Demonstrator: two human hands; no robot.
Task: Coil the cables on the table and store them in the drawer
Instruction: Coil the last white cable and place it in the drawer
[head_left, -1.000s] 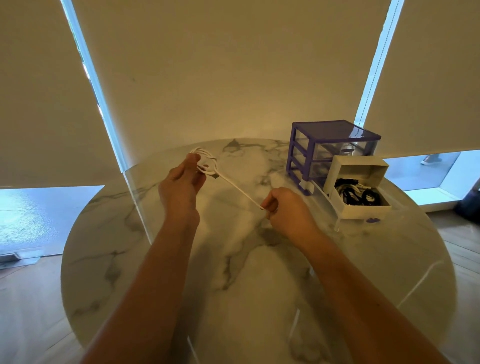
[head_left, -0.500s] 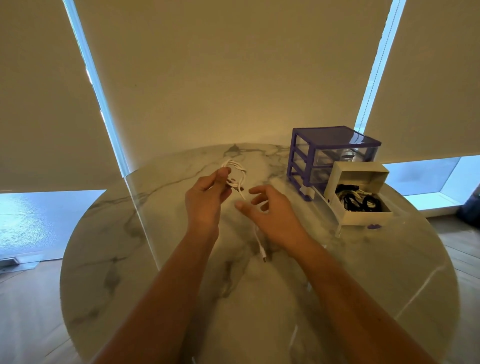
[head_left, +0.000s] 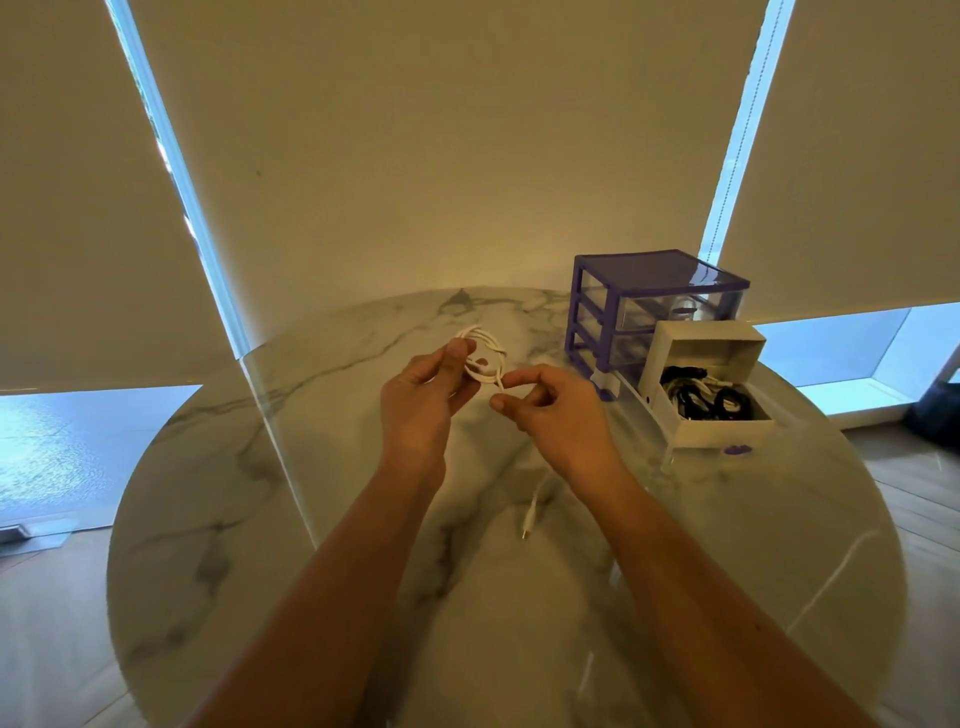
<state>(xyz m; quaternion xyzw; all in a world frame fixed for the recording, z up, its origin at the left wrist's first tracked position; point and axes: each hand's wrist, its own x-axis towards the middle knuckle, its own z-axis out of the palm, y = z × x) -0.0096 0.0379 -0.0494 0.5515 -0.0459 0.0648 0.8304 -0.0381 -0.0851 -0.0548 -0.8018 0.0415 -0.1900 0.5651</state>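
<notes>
Two hands are working one white cable (head_left: 485, 358) above the marble bench (head_left: 218, 467). The left hand (head_left: 423, 397) is pinching the finished loops in a closed grip; the right hand (head_left: 550, 410), just beside it, is nipping the strand between thumb and forefinger. The loose tail with its plug (head_left: 529, 519) is dangling below the right grip. Best move, I'd say: feed that tail round in even loops, keeping the pinch firm. The open drawer (head_left: 722, 431) of the purple organiser (head_left: 587, 312) is sitting off right, dark cables inside. Loop count is hard to read.
</notes>
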